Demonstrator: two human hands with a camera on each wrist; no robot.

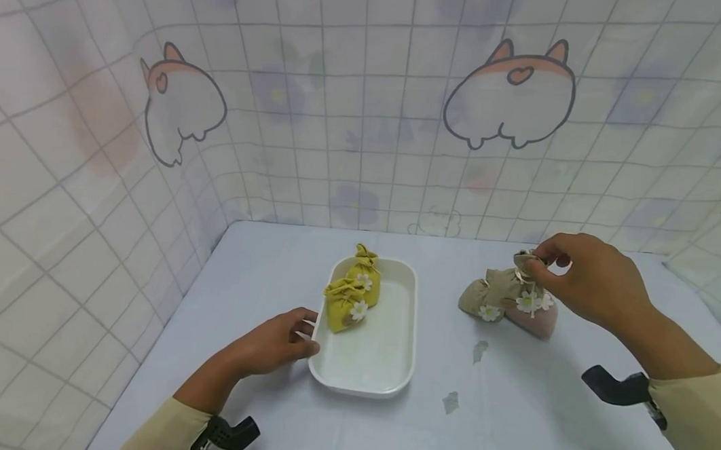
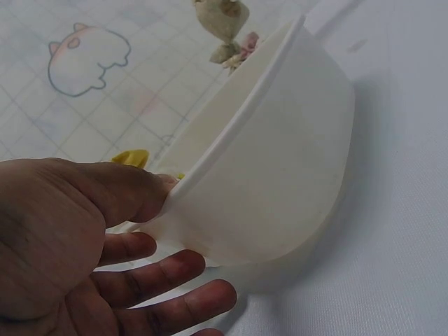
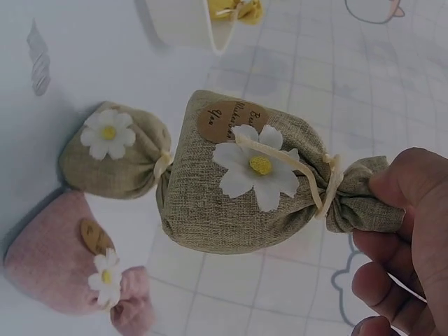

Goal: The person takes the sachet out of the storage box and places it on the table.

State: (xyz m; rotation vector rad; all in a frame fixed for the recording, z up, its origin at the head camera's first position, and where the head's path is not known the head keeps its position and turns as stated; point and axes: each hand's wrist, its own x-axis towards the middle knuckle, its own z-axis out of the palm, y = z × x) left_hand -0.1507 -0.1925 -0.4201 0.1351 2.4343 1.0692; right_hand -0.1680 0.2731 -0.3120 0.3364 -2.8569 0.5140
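The left hand and right hand work well apart. In the head view, the left hand holds the left side of a white tray on the table. The right hand, far right on the table, pinches the gathered top of a held beige pouch. Just beside and partly behind that lie a second beige pouch and a pink pouch. Two yellow pouches sit in the tray, towards its far left. Should the held pouch swing against its close neighbours, it could knock or drag them.

In the left wrist view, the thumb hooks over the tray's rim while other fingers spread outside the wall. That hold looks light and one-sided; a downward press there might tip the tray or skid it over the cloth, shifting the yellow pouches.

In the right wrist view, thumb and fingers clamp only the pouch's neck, beyond its cream ribbon. Being slack fabric, it could slip out if the pinch eases, or the ribbon could loosen under the pouch's weight. The white flower on its front might catch and come away.
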